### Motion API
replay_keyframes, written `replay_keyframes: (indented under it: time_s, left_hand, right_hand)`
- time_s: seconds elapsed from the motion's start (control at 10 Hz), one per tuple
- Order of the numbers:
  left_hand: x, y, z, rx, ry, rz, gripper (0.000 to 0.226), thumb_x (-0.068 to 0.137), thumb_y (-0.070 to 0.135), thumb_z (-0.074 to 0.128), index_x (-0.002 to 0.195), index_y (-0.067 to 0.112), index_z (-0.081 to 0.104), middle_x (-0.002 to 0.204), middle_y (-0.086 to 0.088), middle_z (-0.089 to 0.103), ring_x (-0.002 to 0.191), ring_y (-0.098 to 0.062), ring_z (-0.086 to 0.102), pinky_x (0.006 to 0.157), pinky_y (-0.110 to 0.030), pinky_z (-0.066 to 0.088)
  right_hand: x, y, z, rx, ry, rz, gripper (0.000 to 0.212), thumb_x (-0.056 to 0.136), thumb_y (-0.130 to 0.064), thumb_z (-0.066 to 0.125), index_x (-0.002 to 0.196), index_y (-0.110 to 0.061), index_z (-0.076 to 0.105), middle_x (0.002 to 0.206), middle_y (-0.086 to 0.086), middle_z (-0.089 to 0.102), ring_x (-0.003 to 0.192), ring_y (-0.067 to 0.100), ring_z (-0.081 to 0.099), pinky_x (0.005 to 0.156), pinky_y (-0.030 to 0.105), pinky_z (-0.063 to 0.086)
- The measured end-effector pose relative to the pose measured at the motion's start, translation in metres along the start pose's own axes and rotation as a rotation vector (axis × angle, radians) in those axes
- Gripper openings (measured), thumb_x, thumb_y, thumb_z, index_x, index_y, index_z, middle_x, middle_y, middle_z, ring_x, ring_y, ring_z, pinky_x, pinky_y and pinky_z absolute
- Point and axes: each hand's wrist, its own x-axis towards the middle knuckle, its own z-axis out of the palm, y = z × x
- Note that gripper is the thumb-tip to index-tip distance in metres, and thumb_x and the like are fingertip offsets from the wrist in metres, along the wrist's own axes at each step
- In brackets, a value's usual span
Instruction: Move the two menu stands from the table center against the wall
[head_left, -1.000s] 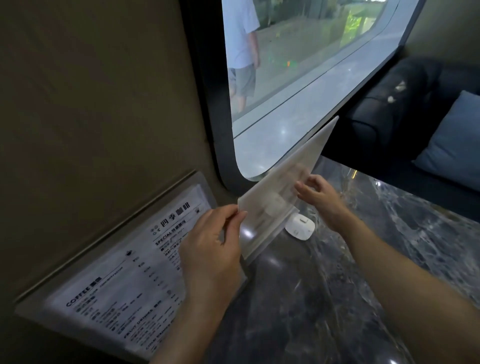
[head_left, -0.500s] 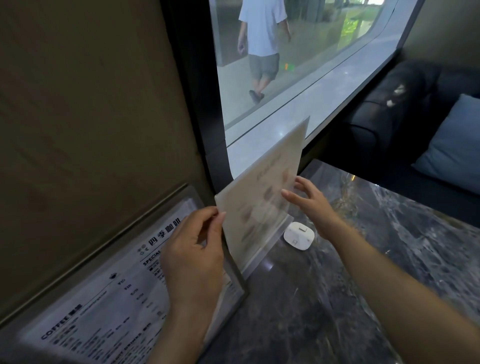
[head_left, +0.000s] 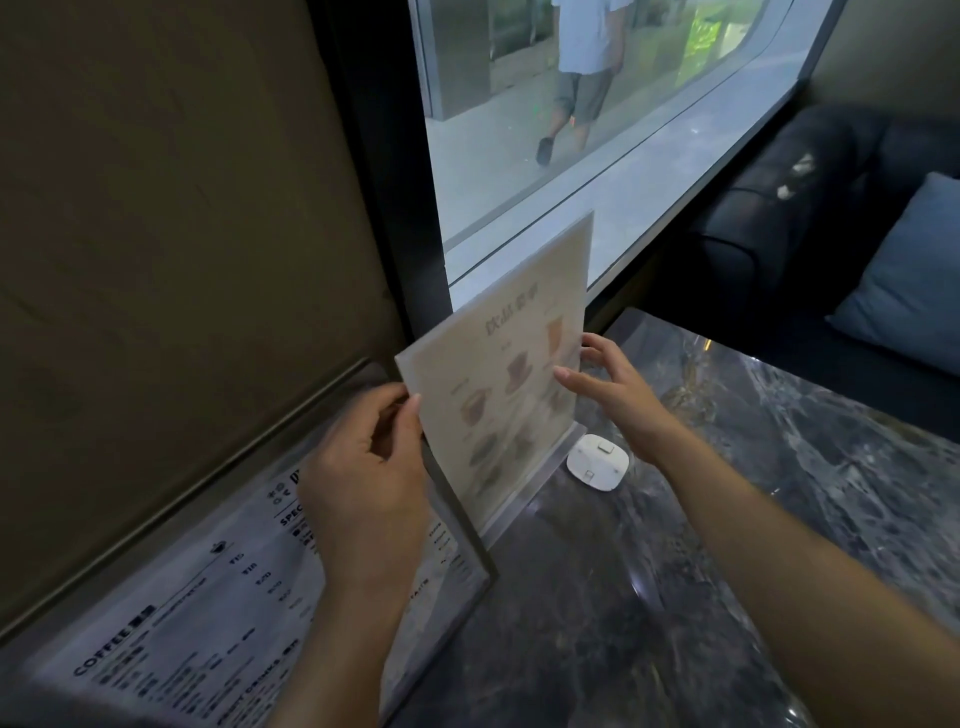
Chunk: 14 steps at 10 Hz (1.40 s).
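A beige drinks menu stand (head_left: 511, 364) with cup pictures stands upright on its clear base on the dark marble table (head_left: 727, 519), next to the window frame. My left hand (head_left: 363, 467) pinches its left edge. My right hand (head_left: 608, 384) touches its right edge with the fingers spread. A second, larger coffee menu stand (head_left: 182, 623) with black print leans along the wall at the lower left, partly hidden behind my left arm.
A small white square device (head_left: 596, 462) lies on the table just right of the beige stand's base. A dark sofa (head_left: 810, 208) with a blue cushion (head_left: 914, 275) is beyond the table. A person walks outside the window (head_left: 571, 182).
The beige stand has gone from tilted in the air to upright on the table by the window frame. My right hand's fingers have loosened on its right edge.
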Motion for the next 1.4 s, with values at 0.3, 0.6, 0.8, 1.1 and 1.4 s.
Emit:
replay_keyframes:
  time_s: [0.3, 0.6, 0.8, 1.1, 1.4]
  left_hand:
    - [0.000, 0.000, 0.000, 0.021, 0.002, 0.043, 0.015, 0.085, 0.022, 0.060, 0.091, 0.035, 0.062, 0.081, 0.025, 0.061, 0.076, -0.005, 0.064, 0.062, -0.024, 0.053]
    - [-0.001, -0.001, -0.001, 0.053, -0.006, 0.090, 0.009, 0.085, 0.019, 0.060, 0.089, 0.028, 0.062, 0.079, 0.028, 0.057, 0.078, 0.002, 0.061, 0.057, -0.007, 0.047]
    - [-0.007, -0.001, 0.002, 0.062, -0.009, 0.072, 0.005, 0.085, 0.025, 0.060, 0.089, 0.029, 0.061, 0.078, 0.022, 0.059, 0.075, 0.003, 0.060, 0.056, -0.012, 0.047]
    - [-0.011, 0.001, -0.001, 0.062, -0.041, 0.080, 0.006, 0.084, 0.024, 0.060, 0.090, 0.023, 0.063, 0.078, 0.017, 0.061, 0.077, 0.000, 0.062, 0.056, -0.006, 0.045]
    - [-0.015, 0.013, -0.008, 0.004, -0.035, 0.089, 0.008, 0.085, 0.036, 0.059, 0.092, 0.036, 0.056, 0.083, 0.023, 0.058, 0.080, 0.001, 0.060, 0.063, -0.019, 0.047]
  right_hand:
    - [0.001, -0.003, 0.000, -0.007, -0.024, 0.005, 0.062, 0.074, -0.035, 0.072, 0.127, -0.029, 0.042, 0.114, -0.017, 0.049, 0.085, -0.015, 0.058, 0.057, 0.002, 0.046]
    - [0.008, -0.002, 0.002, -0.033, -0.021, 0.029, 0.066, 0.072, -0.040, 0.073, 0.128, -0.029, 0.041, 0.121, -0.013, 0.049, 0.110, 0.007, 0.049, 0.077, 0.015, 0.045]
    - [0.000, -0.004, -0.003, -0.037, -0.038, 0.016, 0.057, 0.076, -0.032, 0.070, 0.125, -0.032, 0.042, 0.112, -0.020, 0.052, 0.102, 0.000, 0.053, 0.069, 0.013, 0.047]
    - [-0.004, -0.012, -0.008, -0.049, 0.006, 0.016, 0.075, 0.074, -0.035, 0.071, 0.138, -0.027, 0.031, 0.126, -0.009, 0.047, 0.111, 0.011, 0.052, 0.084, 0.024, 0.042]
    - [-0.022, -0.027, -0.016, -0.146, 0.093, -0.003, 0.076, 0.077, -0.038, 0.069, 0.139, -0.030, 0.027, 0.143, 0.001, 0.037, 0.124, 0.020, 0.042, 0.089, 0.031, 0.036]
